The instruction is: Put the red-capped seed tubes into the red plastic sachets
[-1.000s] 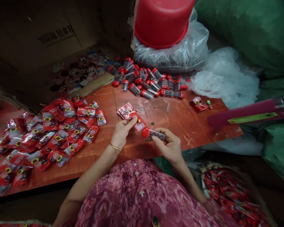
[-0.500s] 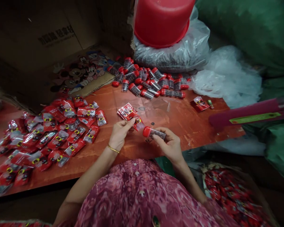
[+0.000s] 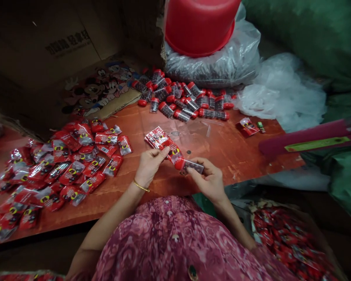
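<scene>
My left hand (image 3: pixel 148 167) pinches a small red printed packet (image 3: pixel 173 151) by its open end, above the red table (image 3: pixel 222 152). My right hand (image 3: pixel 209 180) grips a clear tube with a red cap (image 3: pixel 190 166), filled with dark pieces. The cap end touches the mouth of the packet. More flat red packets (image 3: pixel 155 137) lie under and just beyond the left fingers.
A heap of filled red packets (image 3: pixel 55 164) covers the table's left. Several red-capped tubes (image 3: pixel 181 101) lie at the back, before a plastic bag (image 3: pixel 216 66) under a red bucket (image 3: pixel 199 23). A loose packet (image 3: pixel 246 127) lies right. A box of packets (image 3: pixel 286 238) sits lower right.
The tube's red cap has moved up to the packet's mouth; earlier the two were slightly apart. The hands have barely shifted otherwise.
</scene>
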Motion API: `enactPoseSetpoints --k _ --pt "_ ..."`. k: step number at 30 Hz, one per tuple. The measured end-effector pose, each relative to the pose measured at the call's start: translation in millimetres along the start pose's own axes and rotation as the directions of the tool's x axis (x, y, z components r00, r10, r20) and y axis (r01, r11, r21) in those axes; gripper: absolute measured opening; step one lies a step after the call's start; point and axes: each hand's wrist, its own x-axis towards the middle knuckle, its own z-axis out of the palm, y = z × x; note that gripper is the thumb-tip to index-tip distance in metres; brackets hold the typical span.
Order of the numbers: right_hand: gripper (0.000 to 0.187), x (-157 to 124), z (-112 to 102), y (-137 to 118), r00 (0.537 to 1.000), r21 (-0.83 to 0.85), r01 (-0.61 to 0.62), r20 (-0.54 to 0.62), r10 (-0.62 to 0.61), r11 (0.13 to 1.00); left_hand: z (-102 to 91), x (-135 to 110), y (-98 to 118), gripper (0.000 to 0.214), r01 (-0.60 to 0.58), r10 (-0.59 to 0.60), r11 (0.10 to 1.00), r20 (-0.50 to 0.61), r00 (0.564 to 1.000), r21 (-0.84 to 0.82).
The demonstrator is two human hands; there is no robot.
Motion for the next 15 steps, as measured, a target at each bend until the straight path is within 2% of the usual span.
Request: enactPoseSetpoints --k 3,7,9,15 --pt "0.012 1 1 -1 0.995 0.167 -0.098 0.018 0.096 0.981 -0.7 0 -3 0.032 -0.075 0.076 0.993 -0.015 0.997 0.089" --pt "0.018 1 4 7 0.967 0.386 -0.256 0.120 0.227 0.886 -1.1 0 -7 0.027 -0.133 0.136 0.982 -0.011 0.991 0.138" --pt "0.019 1 6 12 0.959 0.408 -0.283 0.133 0.251 0.868 -1.2 0 -7 0.027 -0.136 0.138 0.979 -0.001 0.990 0.155" --pt "0.021 3 7 14 0.956 0.365 -0.291 0.136 0.258 0.885 -2.0 1 -7 0.030 -0.129 0.126 0.975 0.032 0.992 0.179"
